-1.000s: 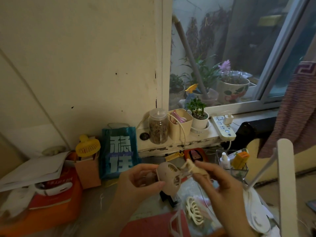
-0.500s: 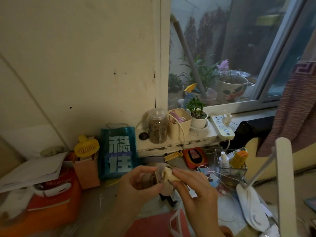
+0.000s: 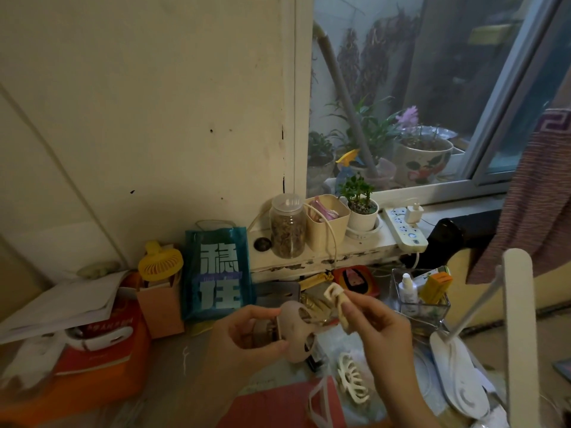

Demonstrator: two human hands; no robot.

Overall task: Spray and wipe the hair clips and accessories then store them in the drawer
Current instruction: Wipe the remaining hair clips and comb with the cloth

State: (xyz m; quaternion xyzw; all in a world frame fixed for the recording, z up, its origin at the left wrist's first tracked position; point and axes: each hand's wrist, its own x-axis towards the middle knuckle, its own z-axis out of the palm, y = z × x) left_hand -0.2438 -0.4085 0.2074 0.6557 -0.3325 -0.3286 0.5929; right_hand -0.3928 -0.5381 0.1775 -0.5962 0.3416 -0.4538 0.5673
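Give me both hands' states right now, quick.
Left hand: grips a pinkish claw clip.
Right hand: pinches a cream hair clip.

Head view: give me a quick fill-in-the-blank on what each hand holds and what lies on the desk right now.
The left hand grips a large pinkish-beige hair ____.
The right hand pinches a small ____-coloured clip.
A white claw clip lies on the desk, ____ the right hand.
The glass jar stands on the ____ beside the beige bin.

Missing: clip; cream; below; windowsill
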